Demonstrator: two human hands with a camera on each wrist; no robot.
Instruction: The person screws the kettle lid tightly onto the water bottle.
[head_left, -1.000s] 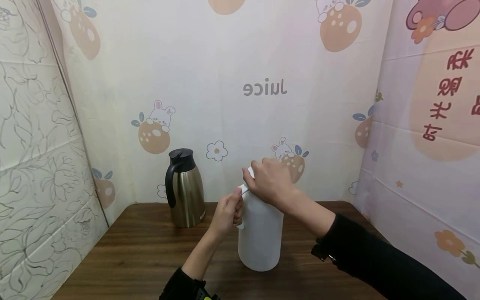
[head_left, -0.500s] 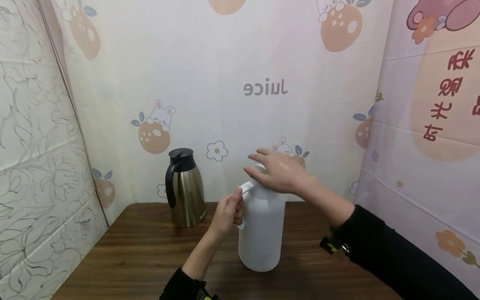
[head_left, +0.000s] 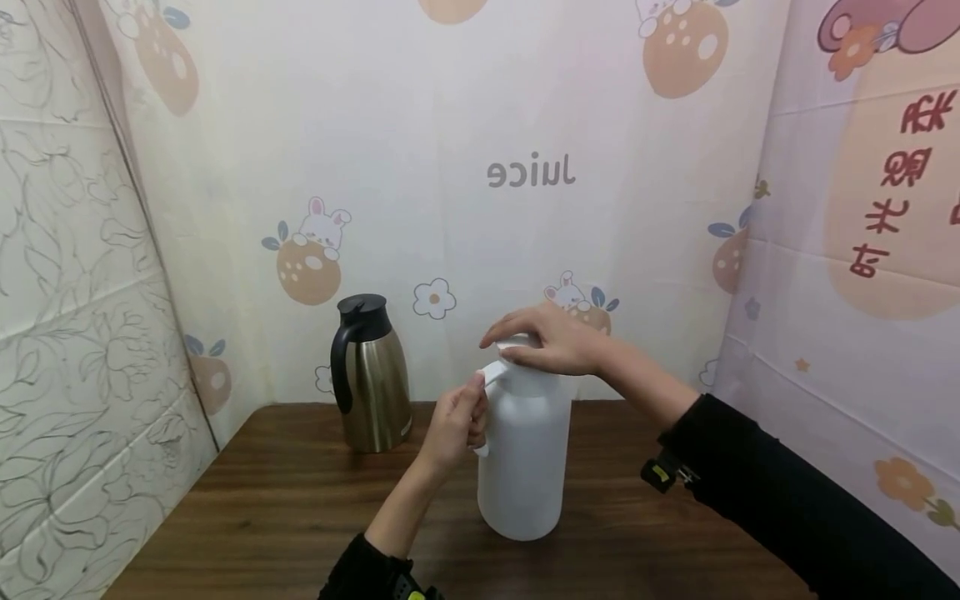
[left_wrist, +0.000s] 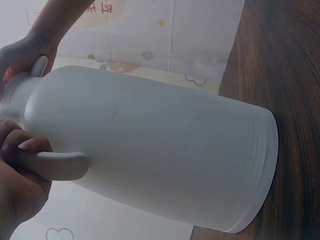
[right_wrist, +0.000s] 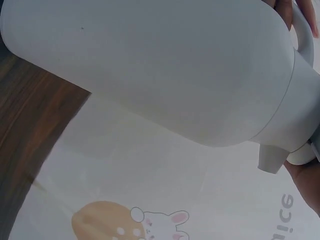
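A white thermos jug point(head_left: 522, 475) stands upright on the table. My left hand point(head_left: 453, 425) grips its side handle point(left_wrist: 65, 166), fingers wrapped round and thumb up near the handle's top. Over the jug's top lies my right hand point(head_left: 558, 340), holding the white lid point(head_left: 517, 342) with the thumb on the near side and the fingers across the far side. Much of the lid is hidden beneath that hand. In the right wrist view a short spout point(right_wrist: 272, 159) juts out from the jug's collar.
A gold-coloured steel thermos jug point(head_left: 382, 387) with black lid and handle stands at the back left of the dark wooden table point(head_left: 285, 500). Printed cloth walls point(head_left: 450, 100) rise behind and on both sides.
The right hand was curled over the lid, then loosened with its fingers spread and swung right, and now holds the lid again. The left hand has kept its grip on the handle.
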